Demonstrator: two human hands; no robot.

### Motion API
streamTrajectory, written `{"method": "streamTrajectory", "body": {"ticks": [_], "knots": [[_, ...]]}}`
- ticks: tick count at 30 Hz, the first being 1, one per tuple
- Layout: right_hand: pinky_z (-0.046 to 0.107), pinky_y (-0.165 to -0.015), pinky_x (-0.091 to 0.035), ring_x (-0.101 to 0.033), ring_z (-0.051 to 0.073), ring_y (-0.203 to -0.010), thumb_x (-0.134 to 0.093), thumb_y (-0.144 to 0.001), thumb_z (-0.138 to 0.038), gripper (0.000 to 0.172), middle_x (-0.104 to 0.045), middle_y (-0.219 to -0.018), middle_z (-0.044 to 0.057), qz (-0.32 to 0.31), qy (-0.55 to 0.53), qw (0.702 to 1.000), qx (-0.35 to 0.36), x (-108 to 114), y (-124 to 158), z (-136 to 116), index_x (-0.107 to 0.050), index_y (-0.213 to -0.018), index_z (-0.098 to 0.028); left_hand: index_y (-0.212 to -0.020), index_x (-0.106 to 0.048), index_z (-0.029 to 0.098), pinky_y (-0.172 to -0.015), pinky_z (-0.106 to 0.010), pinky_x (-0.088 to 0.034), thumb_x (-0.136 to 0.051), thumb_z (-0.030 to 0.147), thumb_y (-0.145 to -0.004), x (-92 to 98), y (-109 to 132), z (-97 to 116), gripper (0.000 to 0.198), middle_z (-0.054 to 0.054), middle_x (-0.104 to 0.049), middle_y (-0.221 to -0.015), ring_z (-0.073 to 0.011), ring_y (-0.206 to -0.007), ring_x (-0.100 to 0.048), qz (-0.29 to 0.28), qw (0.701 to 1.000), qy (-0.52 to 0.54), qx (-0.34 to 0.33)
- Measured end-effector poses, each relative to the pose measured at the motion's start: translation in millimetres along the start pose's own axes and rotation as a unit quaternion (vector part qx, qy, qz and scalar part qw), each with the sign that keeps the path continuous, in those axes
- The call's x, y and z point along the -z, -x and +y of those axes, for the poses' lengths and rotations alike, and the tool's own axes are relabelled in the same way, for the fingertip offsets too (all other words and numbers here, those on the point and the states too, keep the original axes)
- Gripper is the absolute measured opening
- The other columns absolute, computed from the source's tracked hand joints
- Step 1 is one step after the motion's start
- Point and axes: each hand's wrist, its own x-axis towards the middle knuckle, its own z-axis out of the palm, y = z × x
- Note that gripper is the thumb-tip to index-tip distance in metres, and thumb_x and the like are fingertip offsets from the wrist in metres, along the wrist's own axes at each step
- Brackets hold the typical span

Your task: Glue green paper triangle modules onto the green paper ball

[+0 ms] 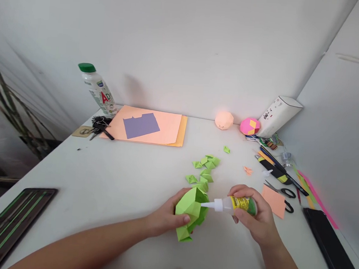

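Looks like a home craft desk: scissors (283,193) and pens (274,161) just right of the right hand (258,219), paper sheets (149,125), keys (100,125), drink bottle (97,87) beyond the left hand (166,217).

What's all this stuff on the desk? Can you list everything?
table: one, white, against the wall
bottle: one, green cap, far left
keys: one bunch, dark, by the bottle
sheets: a few, peach, far middle
purple sheet: one, on the peach ones
peach ball: one, far right
pink ball: one, pink and yellow, beside it
box: one, white, corner
folded pieces: several, green, middle
scissors: one, black handles, right
tablet: one, dark, near left
model: one, green, near middle
glue: one, nozzle at the model
left hand: holds the model
right hand: holds the glue
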Motion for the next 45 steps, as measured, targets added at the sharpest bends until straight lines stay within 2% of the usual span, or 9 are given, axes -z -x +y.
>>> {"method": "streamTrajectory", "body": {"ticks": [5,12,20,29,33,36,39,42,45], "knots": [[0.030,-0.062,-0.048,-0.058,0.021,-0.082,-0.063,-0.081,-0.023,0.013,-0.058,-0.095,0.007,0.013,0.097,0.993,0.067,-6,-1,-7,-0.059,-0.093,-0.025,-0.130,-0.036,0.022,-0.064,-0.033,-0.054,-0.074,0.040,-0.071,0.9,0,1,0.072,-0.006,-0.061,-0.093,-0.0186,-0.075,-0.062,0.009,1.000,-0.006,0.008],[0.032,-0.062,-0.047,-0.058,0.021,-0.078,-0.060,-0.081,-0.021,0.015,-0.057,-0.091,0.007,-0.028,0.116,0.988,0.096,-4,-1,-10,-0.058,-0.095,-0.024,-0.129,-0.038,0.021,-0.061,-0.031,-0.053,-0.073,0.040,-0.071,-0.6,0,2,0.070,-0.006,-0.060,-0.092,-0.0171,-0.071,-0.061,0.013,1.000,-0.003,-0.001],[0.032,-0.069,-0.048,-0.057,0.021,-0.085,-0.059,-0.081,-0.017,0.019,-0.057,-0.097,0.007,-0.012,0.120,0.987,0.108,-6,0,-7,-0.057,-0.097,-0.025,-0.129,-0.038,0.022,-0.067,-0.034,-0.053,-0.074,0.044,-0.069,0.7,0,1,0.074,-0.006,-0.059,-0.094,-0.0179,-0.076,-0.060,0.029,0.999,-0.022,0.016],[0.032,-0.059,-0.048,-0.057,0.020,-0.074,-0.063,-0.080,-0.027,0.013,-0.058,-0.090,0.008,-0.036,0.076,0.994,0.066,0,0,-7,-0.060,-0.092,-0.022,-0.128,-0.038,0.020,-0.063,-0.033,-0.052,-0.073,0.044,-0.070,-0.8,0,3,0.072,-0.007,-0.061,-0.092,-0.0177,-0.072,-0.061,0.016,1.000,-0.019,0.009],[0.035,-0.055,-0.050,-0.057,0.013,-0.055,-0.065,-0.080,-0.031,0.016,-0.057,-0.102,0.006,0.036,-0.013,0.999,-0.002,9,-5,-3,-0.054,-0.090,-0.024,-0.130,-0.038,0.023,-0.065,-0.033,-0.053,-0.074,0.043,-0.069,2.4,1,-1,0.073,-0.008,-0.060,-0.099,-0.0194,-0.079,-0.061,0.021,1.000,-0.005,0.008],[0.036,-0.061,-0.049,-0.064,0.017,-0.064,-0.068,-0.077,-0.033,0.027,-0.060,-0.099,0.003,0.101,-0.026,0.992,-0.068,13,-13,3,-0.042,-0.076,-0.023,-0.131,-0.039,0.025,-0.065,-0.036,-0.055,-0.075,0.044,-0.068,4.8,1,-2,0.075,-0.009,-0.059,-0.104,-0.0211,-0.080,-0.062,0.014,1.000,0.007,0.014],[0.031,-0.061,-0.046,-0.064,0.021,-0.075,-0.067,-0.074,-0.035,0.036,-0.060,-0.085,0.002,0.141,0.086,0.979,-0.120,13,-22,15,-0.033,-0.069,-0.023,-0.130,-0.040,0.025,-0.066,-0.037,-0.054,-0.075,0.045,-0.067,4.8,1,-2,0.076,-0.010,-0.059,-0.105,-0.0212,-0.081,-0.062,0.000,1.000,0.006,0.008],[0.028,-0.057,-0.041,-0.056,0.017,-0.067,-0.060,-0.072,-0.033,0.028,-0.059,-0.088,0.004,0.173,0.313,0.926,-0.123,13,-27,31,-0.034,-0.067,-0.023,-0.131,-0.039,0.025,-0.065,-0.035,-0.053,-0.075,0.046,-0.066,2.5,2,0,0.078,-0.010,-0.059,-0.104,-0.0208,-0.079,-0.062,-0.025,1.000,-0.005,0.001],[0.027,-0.054,-0.034,-0.047,0.015,-0.059,-0.057,-0.067,-0.028,0.022,-0.054,-0.074,0.000,0.185,0.393,0.892,-0.121,15,-31,45,-0.035,-0.064,-0.023,-0.132,-0.038,0.025,-0.066,-0.034,-0.052,-0.076,0.047,-0.066,0.1,2,2,0.080,-0.010,-0.060,-0.102,-0.0207,-0.080,-0.062,-0.039,0.999,-0.017,-0.005]]}}
